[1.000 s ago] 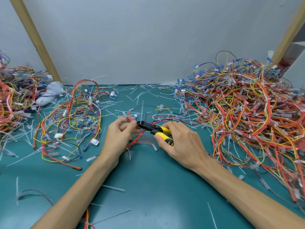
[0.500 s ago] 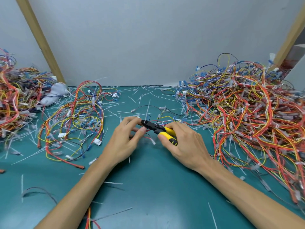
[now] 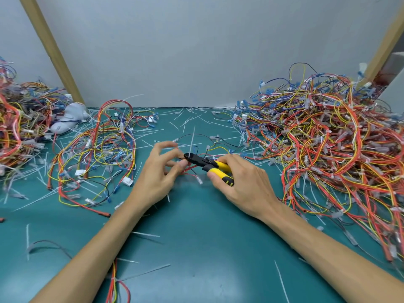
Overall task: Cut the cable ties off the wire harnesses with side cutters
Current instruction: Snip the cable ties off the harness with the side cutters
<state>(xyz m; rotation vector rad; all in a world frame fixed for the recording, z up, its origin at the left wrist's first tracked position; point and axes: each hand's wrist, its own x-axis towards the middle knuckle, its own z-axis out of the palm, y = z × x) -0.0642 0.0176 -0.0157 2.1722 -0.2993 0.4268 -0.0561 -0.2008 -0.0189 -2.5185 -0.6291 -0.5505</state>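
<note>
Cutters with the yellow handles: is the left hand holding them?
No, the right hand grips the side cutters by their yellow handles, while the left hand sits beside the black tip.

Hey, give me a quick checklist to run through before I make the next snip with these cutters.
1. Grip: right hand holds side cutters: ok.
2. Aim: cutter tip at the small harness: ok.
3. Target: cable tie between the blades: cannot tell, too small.
4. Support: left hand steadying the harness: cannot tell, blurred.
5. Safety: left thumb clear of the tip: not ok, right beside it.
</note>
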